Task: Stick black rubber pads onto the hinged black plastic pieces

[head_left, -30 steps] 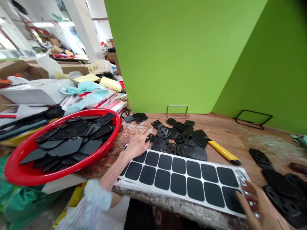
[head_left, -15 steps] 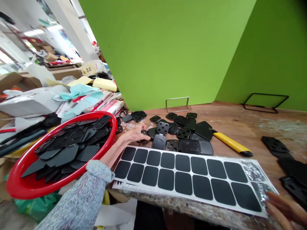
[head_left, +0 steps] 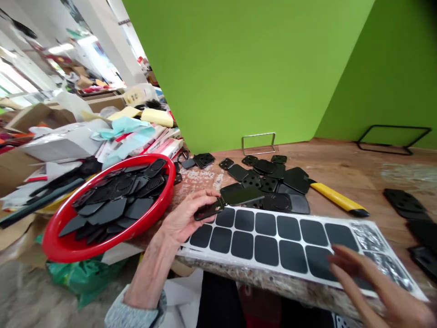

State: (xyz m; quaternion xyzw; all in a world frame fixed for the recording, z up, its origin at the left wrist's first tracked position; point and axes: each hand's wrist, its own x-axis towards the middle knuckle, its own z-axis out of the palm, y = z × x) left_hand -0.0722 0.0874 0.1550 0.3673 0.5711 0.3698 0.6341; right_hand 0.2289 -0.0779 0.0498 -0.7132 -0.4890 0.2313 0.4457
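A person's left hand pinches a two-part black piece between thumb and bent fingers, gripping its smaller end, which has openings cut through it. From that end a short, narrow link leads to a broader flat panel with a smooth, dull, dark face and rounded corners; the panel points to the right of the hand, above the far edge of a white sheet. The sheet runs between the two hands and bears rows of black rounded squares, with crinkled, shiny patches at its right end. Over that end is the right hand, blurred, thumb and fingers parted, nothing visible in its grasp; whether it touches the sheet cannot be told. Just beyond the left hand lie loose black pieces, some smooth, some with round holes. To its left is a red basin heaped with similar parts. Beyond the right hand lies a yellow-handled tool.
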